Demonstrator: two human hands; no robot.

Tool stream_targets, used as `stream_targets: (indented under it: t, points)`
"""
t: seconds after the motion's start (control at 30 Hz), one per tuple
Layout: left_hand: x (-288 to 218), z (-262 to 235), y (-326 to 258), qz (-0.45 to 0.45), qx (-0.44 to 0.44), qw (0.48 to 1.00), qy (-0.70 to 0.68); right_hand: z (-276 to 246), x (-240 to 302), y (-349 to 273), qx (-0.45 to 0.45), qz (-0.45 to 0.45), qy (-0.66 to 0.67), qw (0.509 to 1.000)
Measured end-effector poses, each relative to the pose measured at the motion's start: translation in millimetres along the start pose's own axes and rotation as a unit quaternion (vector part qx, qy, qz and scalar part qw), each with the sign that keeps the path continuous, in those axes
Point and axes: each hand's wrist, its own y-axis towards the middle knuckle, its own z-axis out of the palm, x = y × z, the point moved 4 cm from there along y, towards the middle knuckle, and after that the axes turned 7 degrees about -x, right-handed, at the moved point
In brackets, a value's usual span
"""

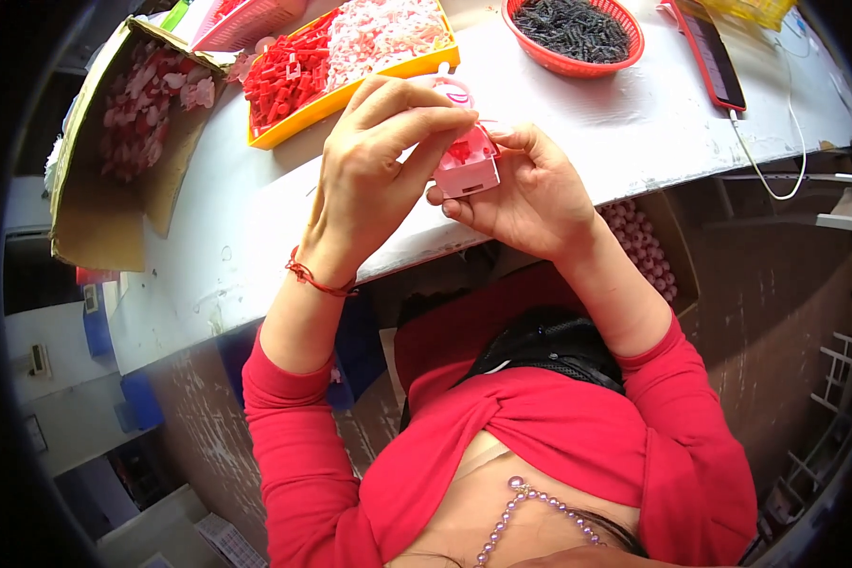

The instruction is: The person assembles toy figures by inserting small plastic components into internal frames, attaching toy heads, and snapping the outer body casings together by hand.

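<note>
A small pink plastic toy piece, box-shaped with red parts inside, is held above the table's near edge. My right hand grips it from the right, thumb on top and fingers underneath. From the left, my left hand has its thumb and index finger pinched together at the red upper part. What exactly those fingertips pinch is hidden. Just beyond them, a rounded pink piece with a purple curve shows above the fingers; whether it joins the box I cannot tell.
A yellow tray holds red and pale pink parts. Beside it stands an open cardboard box of pink pieces. A red basket contains dark parts. A phone with a white cable lies far right. Pink beads fill a box below the table edge.
</note>
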Motion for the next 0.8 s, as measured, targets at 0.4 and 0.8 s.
stream_targets:
  t: [0.4, 0.8]
  points:
    - [4, -2, -3, 0.002, 0.028, 0.999, 0.025, -2, 1, 0, -0.012, 0.01, -0.012, 1.0]
    - [10, -6, -20, -0.007, 0.047, 0.998, 0.04, -3, 0, 1, -0.001, 0.021, -0.003, 1.0]
